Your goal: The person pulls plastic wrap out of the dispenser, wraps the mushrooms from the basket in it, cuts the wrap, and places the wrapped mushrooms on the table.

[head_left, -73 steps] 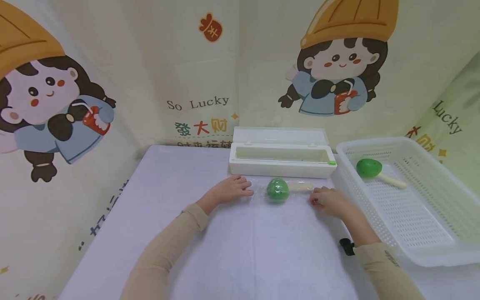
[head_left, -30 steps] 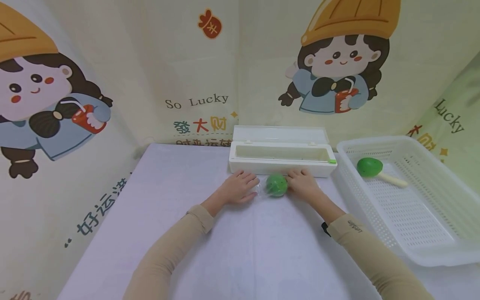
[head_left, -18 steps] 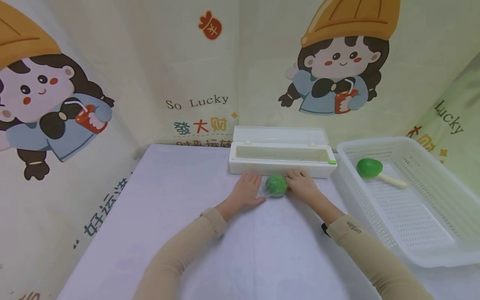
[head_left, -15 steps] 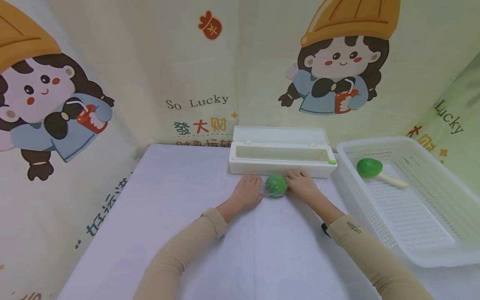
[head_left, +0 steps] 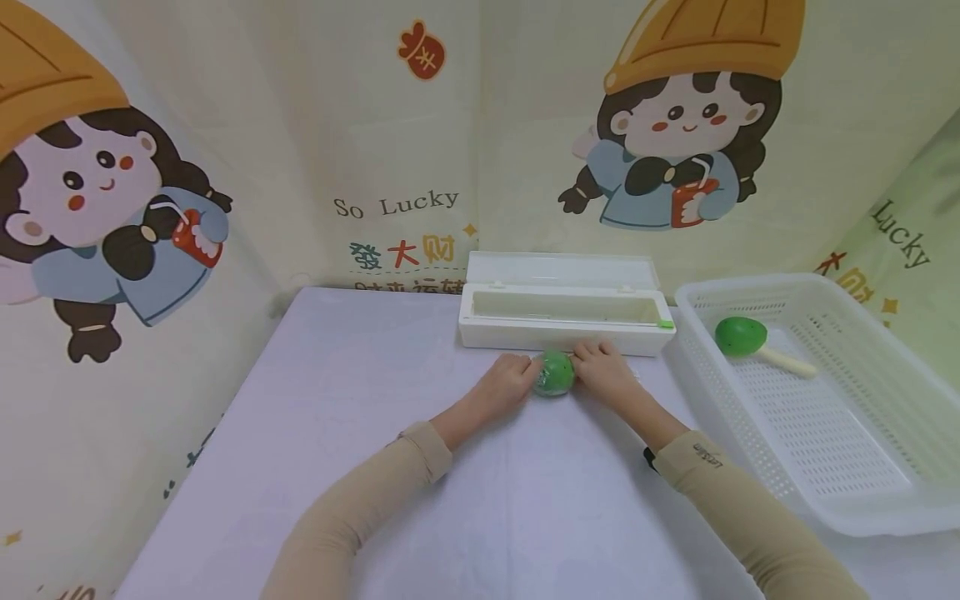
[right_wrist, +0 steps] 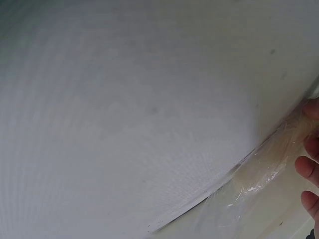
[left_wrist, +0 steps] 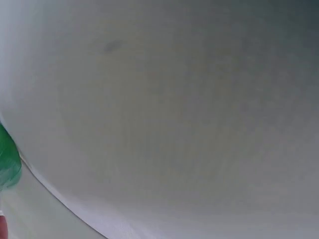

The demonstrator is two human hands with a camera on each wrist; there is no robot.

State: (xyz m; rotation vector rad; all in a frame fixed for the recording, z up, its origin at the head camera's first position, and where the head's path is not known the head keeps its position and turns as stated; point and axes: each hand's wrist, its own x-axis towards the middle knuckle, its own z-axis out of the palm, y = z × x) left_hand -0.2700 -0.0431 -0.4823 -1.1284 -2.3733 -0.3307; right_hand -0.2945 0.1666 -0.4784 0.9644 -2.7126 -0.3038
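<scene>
A maraca (head_left: 556, 373) with a green head and pale handle lies in clear plastic wrapping on the table, in front of a white box. At the head end, my left hand (head_left: 502, 389) pinches the wrapping with curled fingers. My right hand (head_left: 606, 372) grips the handle just behind the head and mostly covers it in the head view. The right wrist view shows the clear wrapping (right_wrist: 246, 186) around the pale handle, with fingertips (right_wrist: 307, 169) beside it. Only a slice of the green head (left_wrist: 9, 162) appears in the left wrist view.
The long white box (head_left: 566, 337) stands at the back with its lid (head_left: 561, 271) raised. On the right is a white perforated basket (head_left: 847, 467) holding another green maraca (head_left: 741, 336), unwrapped. A printed curtain (head_left: 525, 167) hangs behind the table.
My right hand has moved left from the handle's end to near the head. My left hand has come right, its fingers curling onto the wrapping at the head end.
</scene>
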